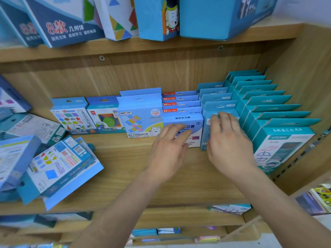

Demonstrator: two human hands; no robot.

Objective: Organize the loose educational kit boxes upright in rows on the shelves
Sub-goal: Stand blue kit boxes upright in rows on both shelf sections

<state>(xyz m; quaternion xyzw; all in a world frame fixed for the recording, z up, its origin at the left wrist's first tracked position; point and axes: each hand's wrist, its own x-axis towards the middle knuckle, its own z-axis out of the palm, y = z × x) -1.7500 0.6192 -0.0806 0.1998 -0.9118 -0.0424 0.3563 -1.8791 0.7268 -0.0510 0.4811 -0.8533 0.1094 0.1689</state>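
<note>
Both hands are flat and holding nothing. The left hand [170, 140] lays nearly straight fingers on the front face of the pale-blue box marked 3 [192, 122]. The right hand [227, 138] spreads its fingers wide over the front of the teal box [207, 133] touching that box's right side.

The box marked 3 stands upright on the middle shelf board [125, 176], hang-tab up and printed face toward the room. It heads a row of 4 red-labelled tabs [169, 104] that runs straight back to the rear panel. The teal box heads a like row of 4 tabs [217, 99]. Right of that, a longer teal row [279, 111] runs from the back corner forward along the side wall [304, 68], and its front box [283, 145] sits near the board's front edge.

Just left of the box marked 3 stands the bear box [139, 120], then the green-disc box [105, 119] and the shapes box [73, 119]. All are upright and face outward.

Bare board lies in front of the box marked 3, out to the front edge. Far to its left, loose boxes [59, 163] lie flat and overlapping at slants, some overhanging the edge. Above it, tall boxes [71, 24] lean on the upper shelf.
</note>
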